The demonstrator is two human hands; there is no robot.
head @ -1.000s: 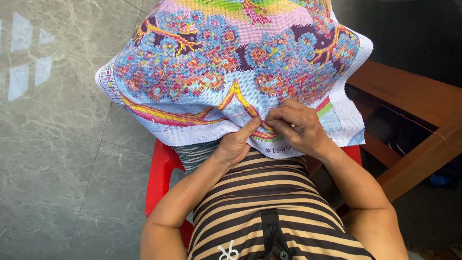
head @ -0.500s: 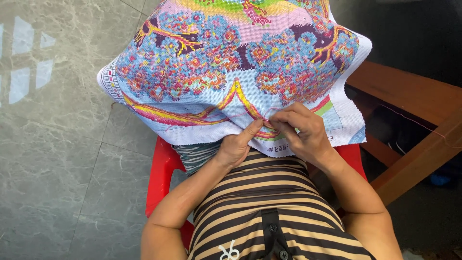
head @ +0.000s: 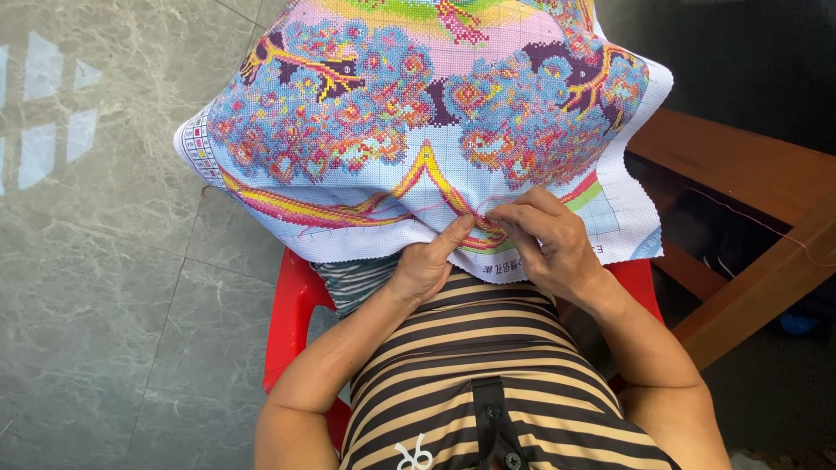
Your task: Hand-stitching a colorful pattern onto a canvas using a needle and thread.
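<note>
Since half a second ago the right hand [head: 544,244] has slid a little toward the left hand [head: 428,264], its fingers now curled lower over the stitched band, while the cloth has barely shifted.

That cross-stitch cloth [head: 418,122] lies draped over the person's lap and knees, its pattern of blue and pink blossoms, dark birds and a yellow-and-pink peaked band facing up. Its near edge, a plain white margin, hangs just above the striped shirt [head: 488,374]. The left hand grips this near edge from beneath, thumb pressed on top beside the peak of the band, fingers tucked under the fabric. The right hand is closed in a pinch on the cloth's surface just beside that thumb; whether a needle sits between the fingertips cannot be told. A thin pink thread [head: 383,213] trails leftward across the cloth from the hands.

The cloth's left corner juts out over the grey stone floor [head: 104,287], where there is wide free room. Its right edge, ragged and white, hangs near a wooden bench [head: 740,174], which crowds that side. A red plastic chair [head: 292,322] shows under the person at both hips, and its left rim borders the open floor.
</note>
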